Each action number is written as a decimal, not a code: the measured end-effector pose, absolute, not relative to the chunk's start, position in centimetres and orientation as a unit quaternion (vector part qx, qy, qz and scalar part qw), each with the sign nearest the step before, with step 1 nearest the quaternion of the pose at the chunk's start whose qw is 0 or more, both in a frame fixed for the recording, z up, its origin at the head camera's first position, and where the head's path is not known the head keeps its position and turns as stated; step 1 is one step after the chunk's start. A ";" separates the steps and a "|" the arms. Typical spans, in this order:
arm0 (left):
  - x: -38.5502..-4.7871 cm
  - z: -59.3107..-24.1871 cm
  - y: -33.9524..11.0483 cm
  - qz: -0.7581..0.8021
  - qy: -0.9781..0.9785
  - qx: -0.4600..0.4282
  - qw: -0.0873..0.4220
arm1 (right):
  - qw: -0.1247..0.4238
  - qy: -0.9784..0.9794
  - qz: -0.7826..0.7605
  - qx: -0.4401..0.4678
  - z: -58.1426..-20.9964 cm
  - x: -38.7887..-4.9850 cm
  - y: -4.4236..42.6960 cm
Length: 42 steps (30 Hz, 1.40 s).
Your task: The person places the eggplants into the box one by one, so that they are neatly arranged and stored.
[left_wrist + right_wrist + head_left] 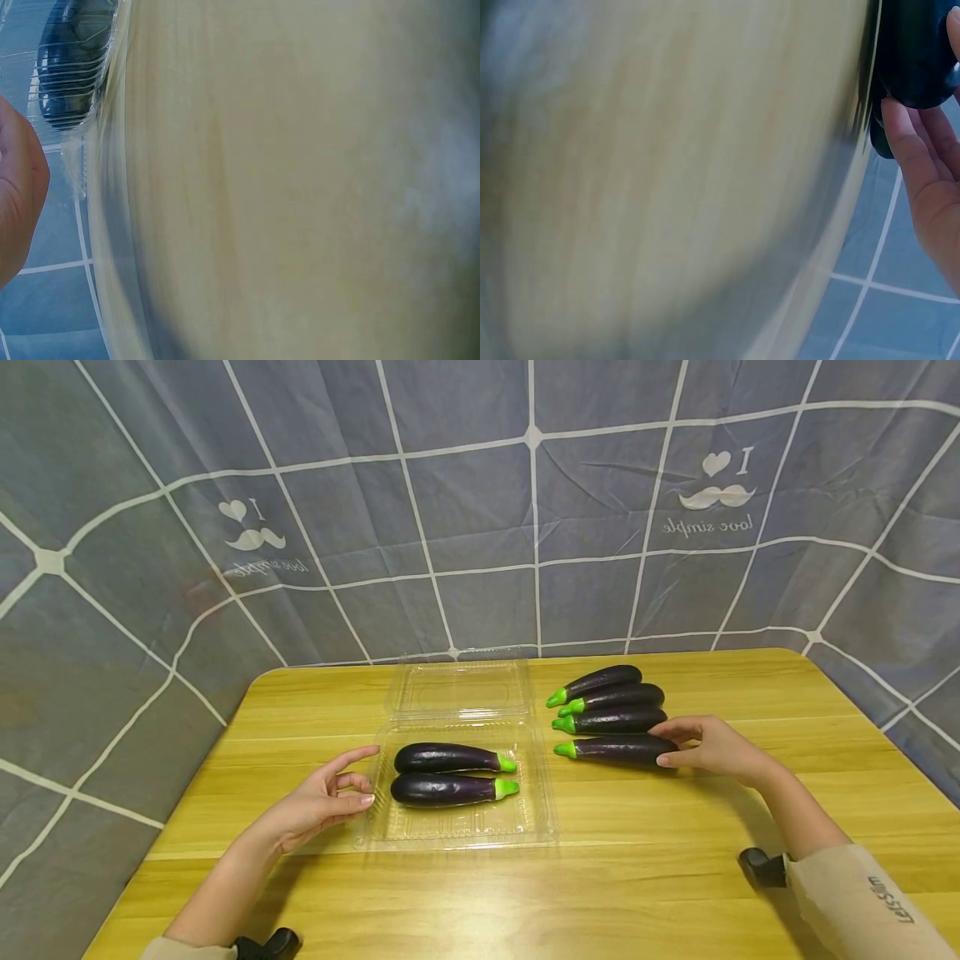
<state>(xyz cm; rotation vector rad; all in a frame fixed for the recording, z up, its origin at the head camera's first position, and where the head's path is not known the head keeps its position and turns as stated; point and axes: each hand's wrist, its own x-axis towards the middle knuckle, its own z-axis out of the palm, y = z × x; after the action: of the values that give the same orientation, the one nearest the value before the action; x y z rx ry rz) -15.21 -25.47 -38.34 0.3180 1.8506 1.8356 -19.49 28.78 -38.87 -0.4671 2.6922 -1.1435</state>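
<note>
In the head view, my right hand [708, 748] grips the thick end of the nearest eggplant [618, 750] in a group on the right, thumb in front and fingers behind. The right wrist view shows the hand [930, 172] around the rounded end of an eggplant [919, 52]. My left hand [318, 802], fingers loosely bent and holding nothing, is beside the left edge of an open clear plastic box [450, 827]. Two eggplants [442, 757] [446, 789] lie side by side inside, green stems to the right. Part of the left hand [21, 187] shows in the left wrist view.
Several more eggplants [622, 720] lie behind the gripped one, stems to the left. The box's clear lid [465, 687] lies folded back towards the grey checked curtain [480, 527]. Everything rests on a wooden table [465, 902].
</note>
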 end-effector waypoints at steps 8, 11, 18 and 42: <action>-15.2 -38.4 -25.4 0.676 0.682 0.120 0.252 | 0.085 0.907 -0.381 -0.160 -38.5 -19.2 28.5; -15.1 -38.4 -25.4 0.675 0.683 0.119 0.252 | 0.079 0.907 -0.379 -0.162 -38.3 -19.0 28.5; -15.2 -38.5 -25.5 0.678 0.678 0.127 0.253 | 0.069 0.907 -0.381 -0.168 -37.9 -18.8 28.4; -15.2 -38.5 -25.4 0.692 0.661 0.142 0.253 | 0.065 0.899 -0.402 -0.159 -36.4 -17.7 28.6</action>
<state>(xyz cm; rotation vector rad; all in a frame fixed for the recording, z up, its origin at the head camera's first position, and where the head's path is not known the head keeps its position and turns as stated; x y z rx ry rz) -15.16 -25.37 -38.46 0.3870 1.7972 1.8820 -17.74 28.58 -36.44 -0.4805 2.7146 -1.2137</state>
